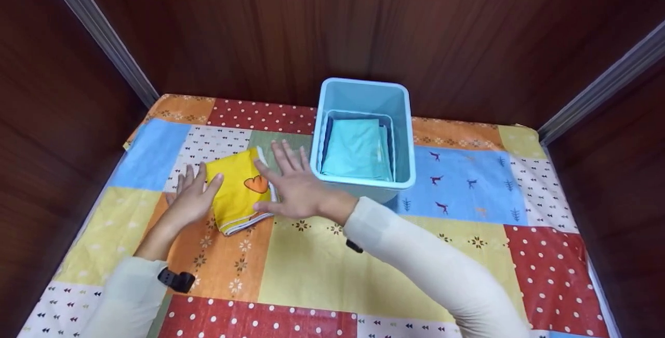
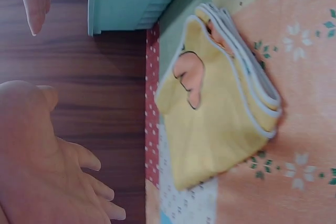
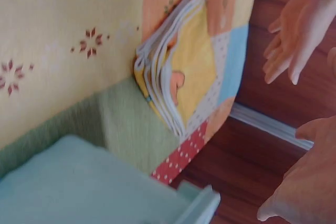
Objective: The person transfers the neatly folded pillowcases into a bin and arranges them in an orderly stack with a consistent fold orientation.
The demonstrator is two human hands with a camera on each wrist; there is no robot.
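A folded yellow cloth [image 1: 233,185] with white edging and an orange printed patch lies on the patchwork table cover. Its stacked layers show along the edge in the right wrist view [image 3: 194,66]. My left hand [image 1: 191,200] is at the cloth's left side, fingers spread and thumb out. Over its right edge is my right hand [image 1: 298,190], also with fingers spread. Both wrist views show the hands raised apart from the cloth, holding nothing. To the right stands a light blue bin [image 1: 366,96] with a folded turquoise cloth [image 1: 353,146] inside.
The patchwork table cover [image 1: 311,275] runs beneath everything. Dark brown wood panels [image 1: 260,31] enclose the back and both sides, with metal strips [image 1: 104,31] at the corners. A darker cloth edge shows beneath the turquoise cloth in the bin.
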